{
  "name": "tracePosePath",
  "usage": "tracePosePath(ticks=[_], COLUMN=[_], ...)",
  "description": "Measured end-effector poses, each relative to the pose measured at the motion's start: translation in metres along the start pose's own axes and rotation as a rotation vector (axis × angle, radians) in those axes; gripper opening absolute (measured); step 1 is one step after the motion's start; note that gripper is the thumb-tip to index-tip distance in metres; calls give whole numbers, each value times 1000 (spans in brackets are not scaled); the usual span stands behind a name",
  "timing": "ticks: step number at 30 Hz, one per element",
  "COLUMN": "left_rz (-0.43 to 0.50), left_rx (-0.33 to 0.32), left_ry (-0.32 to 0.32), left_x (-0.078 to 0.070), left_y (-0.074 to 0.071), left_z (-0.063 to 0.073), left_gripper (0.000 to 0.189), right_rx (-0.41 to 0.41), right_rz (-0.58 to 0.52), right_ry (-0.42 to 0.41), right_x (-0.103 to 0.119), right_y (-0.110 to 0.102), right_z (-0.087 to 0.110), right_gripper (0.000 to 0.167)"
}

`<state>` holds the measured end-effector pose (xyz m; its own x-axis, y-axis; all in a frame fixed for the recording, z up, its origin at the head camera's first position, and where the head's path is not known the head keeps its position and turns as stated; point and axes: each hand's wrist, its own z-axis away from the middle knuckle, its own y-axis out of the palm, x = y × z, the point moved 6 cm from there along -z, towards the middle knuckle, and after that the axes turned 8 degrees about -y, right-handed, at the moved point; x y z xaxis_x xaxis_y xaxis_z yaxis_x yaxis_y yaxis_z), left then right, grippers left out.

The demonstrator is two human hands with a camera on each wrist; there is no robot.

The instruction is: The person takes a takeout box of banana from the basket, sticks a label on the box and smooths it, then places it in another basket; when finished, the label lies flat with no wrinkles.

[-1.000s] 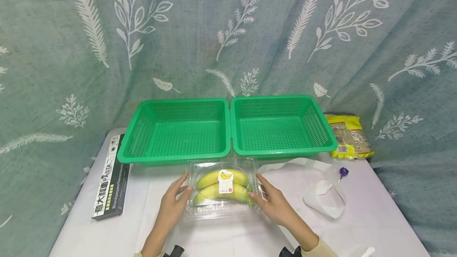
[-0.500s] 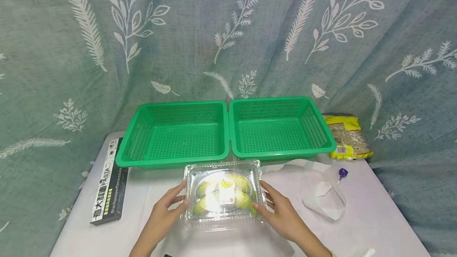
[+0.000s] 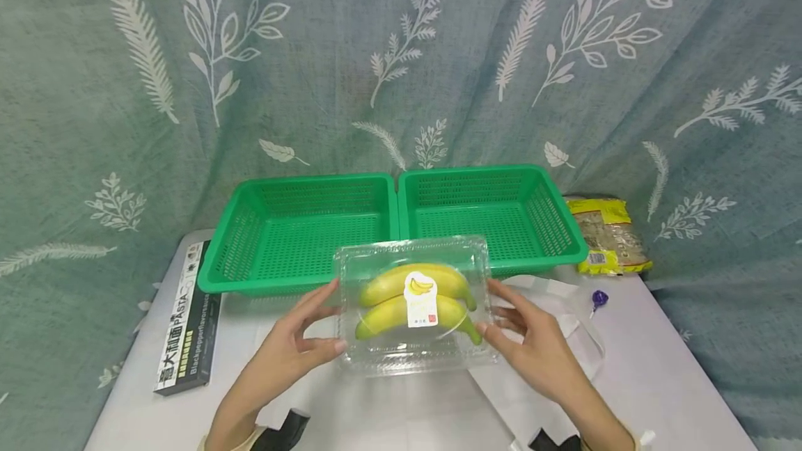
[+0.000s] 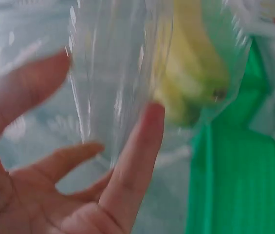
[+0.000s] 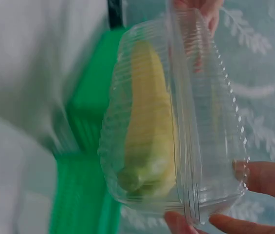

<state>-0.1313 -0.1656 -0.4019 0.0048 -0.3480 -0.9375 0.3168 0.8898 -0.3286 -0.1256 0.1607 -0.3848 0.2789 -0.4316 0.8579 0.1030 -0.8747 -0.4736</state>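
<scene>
A clear plastic clamshell box (image 3: 416, 357) is held up between both hands, overlapping the near rims of the baskets in the head view. Inside lie yellow bananas (image 3: 381, 317) with greenish ends, and a white label (image 3: 421, 315) with a banana picture is on the lid. My left hand (image 3: 282, 346) grips the box's left side, thumb at the near corner. The right hand (image 3: 532, 339) holds the opposite side by thumb and fingers. In the right wrist view, right fingertips (image 5: 241, 170) touch the ridged edge and the left hand (image 5: 208, 13) shows at the far end.
Two green baskets, left (image 3: 313, 228) and right (image 3: 482, 221), stand side by side before a leafy curtain (image 3: 326, 54). A black-and-white pasta box (image 3: 182, 326) lies left. At right are a yellow bag (image 3: 610, 239), a purple-wrapped lollipop (image 3: 599, 298) and white sheet-like material (image 3: 585, 336).
Both hands have raised the banana box from low in front of the baskets, and it now looks larger, its lid tilted more toward the head camera.
</scene>
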Motion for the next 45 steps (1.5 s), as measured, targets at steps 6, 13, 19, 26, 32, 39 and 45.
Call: tracePosePath(ticks=[6,13,19,26,32,39,45], left_rz=[-24,-102,-201,-337,-419,-469,-542], left_rx=[-42,-180,-189,-133,-115,-59,-49], left_ry=[-4,-28,-81,-154,-203,-232,-230], left_x=[-34,-47,-47,-31,-24,-19,-19], left_y=[12,34,60,93,106,115,115], left_z=[-68,-145,-200,-235,-238,-230,-231], left_gripper=[86,72,68,66,71,70,66], right_rx=[-66,-94,-111,-76,-24,107,105], right_rz=[31,-7,-75,-44,86,317,358], right_ry=[38,155,260,385,397,411,433], right_x=[-11,-42,-84,-130,-142,-139,-144], right_y=[-45,-77,-86,-82,-70,-53,-50], right_z=[-45,-92,-126,-143,-147,-147,-149], right_gripper=[62,64,60,56,55,69,73])
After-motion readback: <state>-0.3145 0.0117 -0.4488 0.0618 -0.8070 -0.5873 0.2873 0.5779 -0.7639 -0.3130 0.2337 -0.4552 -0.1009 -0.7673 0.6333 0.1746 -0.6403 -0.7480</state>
